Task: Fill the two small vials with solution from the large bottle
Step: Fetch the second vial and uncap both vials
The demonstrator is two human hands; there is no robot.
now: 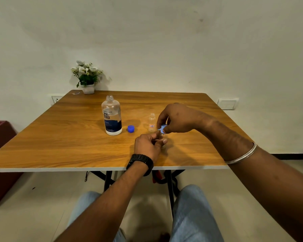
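Observation:
The large clear bottle with a blue-and-white label stands uncapped on the wooden table. A blue cap lies just right of it. One small clear vial with a red-bordered label stands open further right. My left hand grips a second small vial, mostly hidden by the fingers. My right hand pinches a small blue cap just above that vial's mouth.
A white pot of artificial flowers stands at the table's back left corner beside a small object. A dark red box sits on the floor to the left. Wall sockets flank the table.

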